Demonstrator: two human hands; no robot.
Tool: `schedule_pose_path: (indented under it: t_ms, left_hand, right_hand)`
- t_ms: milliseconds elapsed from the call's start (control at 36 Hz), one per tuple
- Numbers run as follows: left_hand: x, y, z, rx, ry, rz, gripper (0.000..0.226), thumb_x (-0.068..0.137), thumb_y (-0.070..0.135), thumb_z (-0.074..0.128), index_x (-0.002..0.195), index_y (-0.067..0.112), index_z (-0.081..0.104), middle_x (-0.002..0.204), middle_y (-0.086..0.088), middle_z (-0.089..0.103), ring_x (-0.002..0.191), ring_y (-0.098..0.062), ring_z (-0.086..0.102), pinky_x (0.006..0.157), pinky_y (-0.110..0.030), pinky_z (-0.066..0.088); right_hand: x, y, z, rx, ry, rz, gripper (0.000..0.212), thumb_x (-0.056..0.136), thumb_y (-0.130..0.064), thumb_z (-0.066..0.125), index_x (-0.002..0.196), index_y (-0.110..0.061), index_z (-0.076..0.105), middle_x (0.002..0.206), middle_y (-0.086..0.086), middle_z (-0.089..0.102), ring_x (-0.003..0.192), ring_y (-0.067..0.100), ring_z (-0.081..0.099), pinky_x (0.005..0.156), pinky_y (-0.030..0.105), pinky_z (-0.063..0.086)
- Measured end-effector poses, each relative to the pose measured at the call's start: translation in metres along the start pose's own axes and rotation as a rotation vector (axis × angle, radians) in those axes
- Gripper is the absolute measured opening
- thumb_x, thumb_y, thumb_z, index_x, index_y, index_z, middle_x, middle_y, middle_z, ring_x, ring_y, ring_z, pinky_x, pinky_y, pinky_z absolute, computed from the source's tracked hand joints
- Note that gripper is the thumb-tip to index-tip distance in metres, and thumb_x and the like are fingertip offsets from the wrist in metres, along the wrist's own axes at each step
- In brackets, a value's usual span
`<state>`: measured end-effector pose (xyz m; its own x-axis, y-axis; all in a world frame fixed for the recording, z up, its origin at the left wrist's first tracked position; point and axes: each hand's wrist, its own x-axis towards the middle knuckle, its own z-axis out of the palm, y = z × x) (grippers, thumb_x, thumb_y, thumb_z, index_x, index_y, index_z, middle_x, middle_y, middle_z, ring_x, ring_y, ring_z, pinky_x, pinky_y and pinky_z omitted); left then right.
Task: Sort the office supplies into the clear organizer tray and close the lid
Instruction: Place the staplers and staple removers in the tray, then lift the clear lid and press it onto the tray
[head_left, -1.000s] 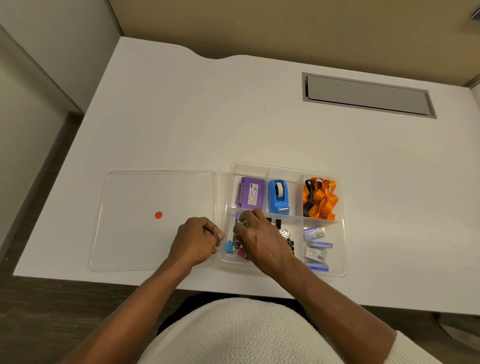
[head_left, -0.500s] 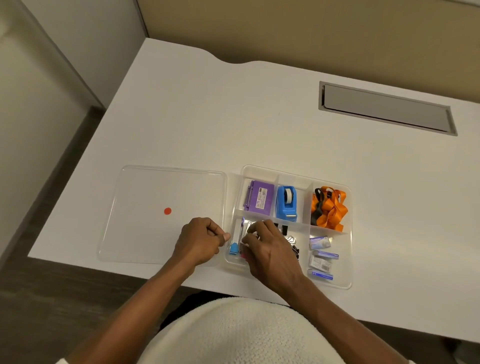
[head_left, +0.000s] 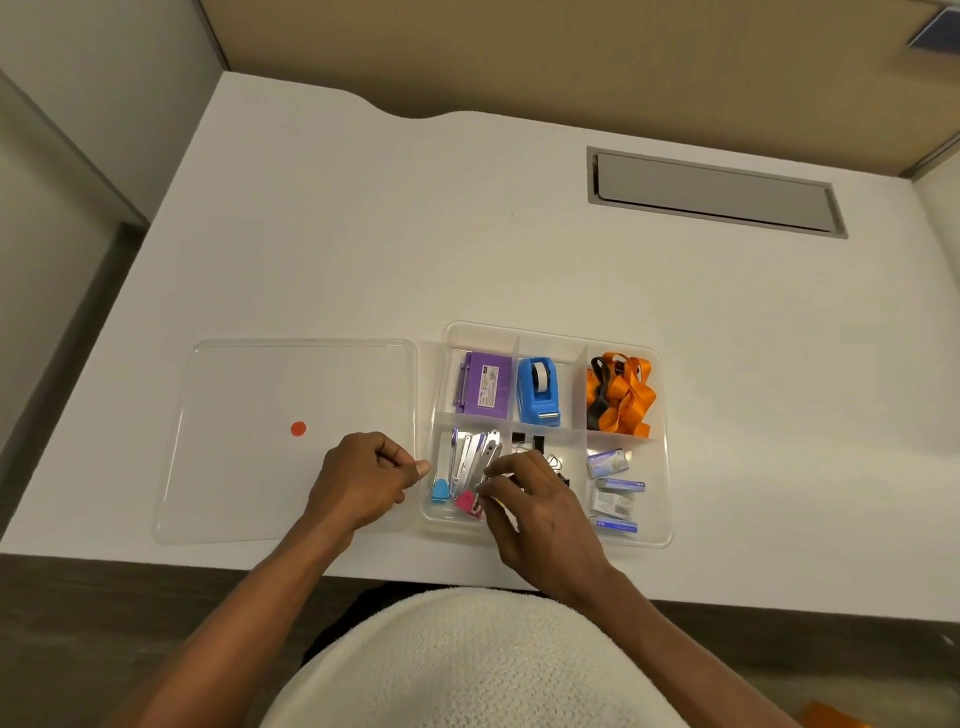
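Observation:
The clear organizer tray (head_left: 551, 330) sits near the desk's front edge. Its back row holds a purple box (head_left: 485, 385), a blue tape dispenser (head_left: 539, 388) and orange lanyards (head_left: 621, 396). In the front-left compartment lie silver mini staplers, one with a blue end (head_left: 440, 489) and one with a pink end (head_left: 466, 501). My right hand (head_left: 540, 512) reaches into this compartment, fingertips pinched at the pink-ended stapler. It partly hides the black binder clips (head_left: 527, 442). Small staple boxes (head_left: 616, 493) fill the front right. My left hand (head_left: 358, 483) is curled, its thumb at the tray's left wall.
The clear lid (head_left: 249, 405) with a red dot (head_left: 298, 428) lies flat, left of the tray and touching it. A grey cable hatch (head_left: 714, 192) is set into the white desk at the back right. Partition walls bound the desk at the back and left.
My right hand has drawn back toward the front of the compartment, uncovering the silver staplers. My left hand stays curled at the tray's left wall. The camera has shifted slightly.

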<state>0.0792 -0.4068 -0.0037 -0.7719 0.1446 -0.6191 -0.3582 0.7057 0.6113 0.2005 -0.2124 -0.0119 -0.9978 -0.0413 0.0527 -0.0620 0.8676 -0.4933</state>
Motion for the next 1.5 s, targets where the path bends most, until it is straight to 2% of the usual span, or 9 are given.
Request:
schedule_pose_path:
  t_ms: [250, 361, 444, 556, 694, 917, 1083, 1306, 1500]
  left_hand:
    - [0.001, -0.022, -0.033, 0.057, 0.176, 0.023, 0.028, 0.088, 0.048, 0.079, 0.088, 0.021, 0.071, 0.090, 0.004, 0.072, 0.083, -0.020, 0.073, 0.086, -0.044, 0.062]
    - [0.009, -0.043, -0.067, 0.101, 0.387, 0.002, 0.026, 0.087, 0.049, 0.079, 0.083, 0.025, 0.069, 0.090, 0.008, 0.074, 0.080, -0.017, 0.069, 0.072, -0.033, 0.056]
    - [0.016, -0.061, -0.093, 0.219, 0.561, -0.020, 0.026, 0.090, 0.046, 0.077, 0.088, 0.022, 0.067, 0.092, 0.001, 0.074, 0.075, -0.018, 0.064, 0.062, -0.027, 0.048]
    - [0.023, -0.081, -0.121, 0.378, 0.687, -0.096, 0.039, 0.090, 0.039, 0.078, 0.112, 0.009, 0.066, 0.116, -0.016, 0.068, 0.107, -0.037, 0.065, 0.077, -0.047, 0.055]
    - [0.032, -0.101, -0.142, 0.474, 0.644, -0.263, 0.057, 0.089, 0.037, 0.078, 0.124, -0.003, 0.057, 0.125, -0.026, 0.058, 0.116, -0.045, 0.057, 0.087, -0.056, 0.054]
    - [0.037, -0.110, -0.145, 0.472, 0.625, -0.248, 0.040, 0.096, 0.033, 0.071, 0.121, 0.003, 0.063, 0.118, -0.022, 0.061, 0.105, -0.041, 0.064, 0.081, -0.051, 0.055]
    - [0.046, -0.105, -0.145, 0.340, 0.619, -0.302, 0.024, 0.094, 0.020, 0.073, 0.099, -0.004, 0.069, 0.104, -0.022, 0.068, 0.094, -0.041, 0.069, 0.079, -0.051, 0.062]
    - [0.058, -0.109, -0.163, 0.089, 0.542, -0.439, 0.075, 0.085, 0.055, 0.078, 0.123, -0.008, 0.064, 0.129, -0.028, 0.063, 0.120, -0.046, 0.061, 0.098, -0.059, 0.056]
    - [0.055, -0.106, -0.181, 0.032, 0.586, -0.534, 0.100, 0.072, 0.068, 0.082, 0.133, -0.007, 0.056, 0.143, -0.029, 0.052, 0.133, -0.047, 0.050, 0.103, -0.060, 0.052]
  right_hand:
    - [0.036, -0.028, -0.009, 0.145, 0.015, 0.063, 0.020, 0.093, -0.022, 0.073, 0.112, -0.017, 0.075, 0.119, 0.003, 0.067, 0.115, 0.018, 0.062, 0.089, 0.029, 0.057]
    - [0.065, -0.053, -0.006, 0.308, 0.008, 0.088, 0.018, 0.095, -0.024, 0.070, 0.111, -0.017, 0.076, 0.114, -0.002, 0.069, 0.097, 0.006, 0.067, 0.080, 0.014, 0.054]
    - [0.084, -0.072, 0.005, 0.291, -0.069, 0.084, 0.027, 0.095, -0.028, 0.071, 0.119, -0.018, 0.071, 0.122, -0.001, 0.067, 0.095, 0.010, 0.072, 0.078, 0.024, 0.060]
    - [0.108, -0.091, 0.028, 0.129, -0.186, 0.071, 0.049, 0.093, -0.029, 0.071, 0.138, -0.014, 0.057, 0.140, 0.010, 0.058, 0.101, 0.024, 0.070, 0.088, 0.036, 0.060]
    - [0.131, -0.102, 0.054, -0.097, -0.262, 0.097, 0.051, 0.093, -0.023, 0.064, 0.134, 0.004, 0.050, 0.123, 0.024, 0.058, 0.110, 0.036, 0.057, 0.093, 0.042, 0.053]
    - [0.145, -0.094, 0.076, -0.408, -0.474, 0.172, 0.084, 0.095, -0.033, 0.062, 0.154, 0.008, 0.019, 0.153, 0.044, 0.030, 0.140, 0.061, 0.035, 0.119, 0.055, 0.036]
    - [0.149, -0.104, 0.084, -0.223, -0.425, 0.326, 0.087, 0.085, -0.033, 0.072, 0.149, -0.001, 0.024, 0.149, 0.043, 0.027, 0.135, 0.060, 0.036, 0.106, 0.058, 0.048]
    - [0.167, -0.110, 0.081, 0.164, -0.210, 0.547, 0.075, 0.080, -0.036, 0.075, 0.139, -0.010, 0.036, 0.132, 0.018, 0.039, 0.124, 0.037, 0.036, 0.088, 0.045, 0.042]
    - [0.175, -0.126, 0.067, 0.349, -0.160, 0.612, 0.080, 0.078, -0.045, 0.077, 0.143, -0.016, 0.040, 0.134, 0.014, 0.046, 0.130, 0.033, 0.035, 0.103, 0.044, 0.039]
